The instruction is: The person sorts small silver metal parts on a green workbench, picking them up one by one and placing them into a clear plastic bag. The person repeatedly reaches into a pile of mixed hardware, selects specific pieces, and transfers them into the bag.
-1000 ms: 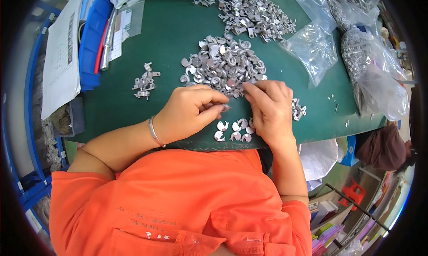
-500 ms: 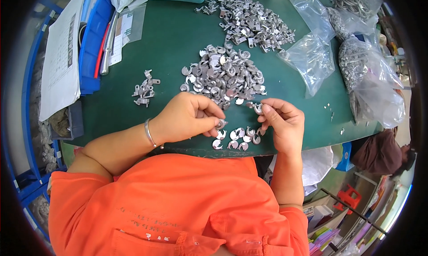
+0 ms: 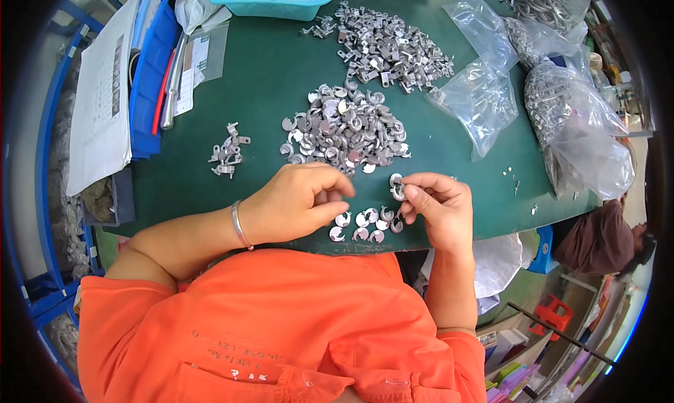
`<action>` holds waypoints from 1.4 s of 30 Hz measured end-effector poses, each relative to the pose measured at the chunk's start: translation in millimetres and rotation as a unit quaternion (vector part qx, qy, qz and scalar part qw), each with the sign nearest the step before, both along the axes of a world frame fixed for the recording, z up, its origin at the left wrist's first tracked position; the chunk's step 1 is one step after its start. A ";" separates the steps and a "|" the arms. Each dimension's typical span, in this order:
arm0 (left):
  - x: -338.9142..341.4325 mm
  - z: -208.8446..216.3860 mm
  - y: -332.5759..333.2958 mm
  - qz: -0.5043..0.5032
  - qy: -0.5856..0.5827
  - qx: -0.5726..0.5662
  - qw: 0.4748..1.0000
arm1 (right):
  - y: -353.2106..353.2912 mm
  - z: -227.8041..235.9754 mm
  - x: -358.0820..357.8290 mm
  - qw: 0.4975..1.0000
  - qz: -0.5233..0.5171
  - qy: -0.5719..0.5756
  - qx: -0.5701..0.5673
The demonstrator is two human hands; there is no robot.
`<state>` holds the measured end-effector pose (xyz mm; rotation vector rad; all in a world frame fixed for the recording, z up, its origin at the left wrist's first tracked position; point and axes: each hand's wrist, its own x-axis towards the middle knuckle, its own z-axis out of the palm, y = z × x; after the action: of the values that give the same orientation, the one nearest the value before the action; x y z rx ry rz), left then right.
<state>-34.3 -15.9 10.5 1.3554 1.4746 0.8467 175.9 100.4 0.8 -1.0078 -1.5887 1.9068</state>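
Note:
My right hand (image 3: 442,205) is closed, pinching a curved silvery metal piece (image 3: 397,185) between thumb and forefinger just above the table. To its left, my left hand (image 3: 295,201) has its fingers bent and its thumb apart from the forefinger, with nothing visible between them. Several crescent-shaped metal pieces (image 3: 361,233) lie loosely grouped near the table's front edge, between the hands. Beyond the hands is a heap of similar round, notched metal pieces (image 3: 344,129).
A heap of small metal brackets (image 3: 393,48) lies farther back, and a small cluster of brackets (image 3: 228,150) sits left. A turquoise basket (image 3: 277,8) stands at the back. Plastic bags of metal parts (image 3: 554,115) are at right; a blue bin (image 3: 146,87) is at left.
The curved piece that was in my left fingers no longer shows there, and the thumb and forefinger have parted. My right hand has shifted slightly left and nearer, still holding its piece.

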 end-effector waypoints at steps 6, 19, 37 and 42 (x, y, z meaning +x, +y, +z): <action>15.0 -13.5 2.7 -0.002 -0.175 0.011 0.985 | -37.9 4.3 -12.2 0.905 0.088 0.014 0.416; -14.3 -18.1 -12.8 0.001 0.178 0.273 0.945 | -17.3 0.7 -9.3 0.960 -0.011 -0.107 0.260; -3.4 -35.5 7.4 0.031 0.337 0.329 0.882 | -15.6 -24.9 -48.3 0.813 0.079 -0.117 0.565; -8.1 -22.2 5.4 0.092 0.180 0.291 0.935 | -20.2 -14.7 -52.4 0.798 0.097 -0.122 0.582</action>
<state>-42.4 -10.5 -11.7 1.9092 1.7261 1.2762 123.5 80.2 -13.8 -0.5062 -2.5141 0.5275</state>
